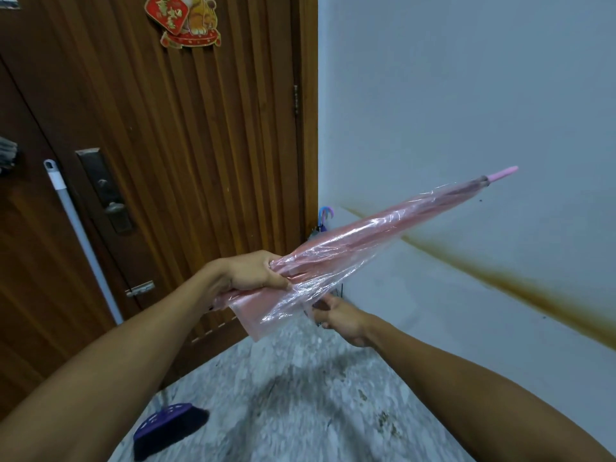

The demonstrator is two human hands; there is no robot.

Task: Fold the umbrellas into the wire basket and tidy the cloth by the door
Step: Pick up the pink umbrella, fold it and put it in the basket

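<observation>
A closed pink see-through umbrella (376, 228) slants across the middle, its pink tip pointing up to the right. My left hand (253, 271) grips it around the gathered canopy near the lower end, where loose plastic folds hang down. Just under those folds is my right hand (340, 316), its fingers curled and partly hidden by the plastic; whether it holds anything is unclear. In the corner behind the umbrella, curved purple and blue umbrella handles (325, 215) stick up. Only a few dark wires of the wire basket (340, 290) show.
A ribbed brown door (186, 155) with a lock plate stands on the left and a pale wall (466, 95) with a brown streak on the right. A purple broom (166, 428) leans against the door. Something grey (6, 155), perhaps cloth, shows at the left edge. The floor is speckled marble.
</observation>
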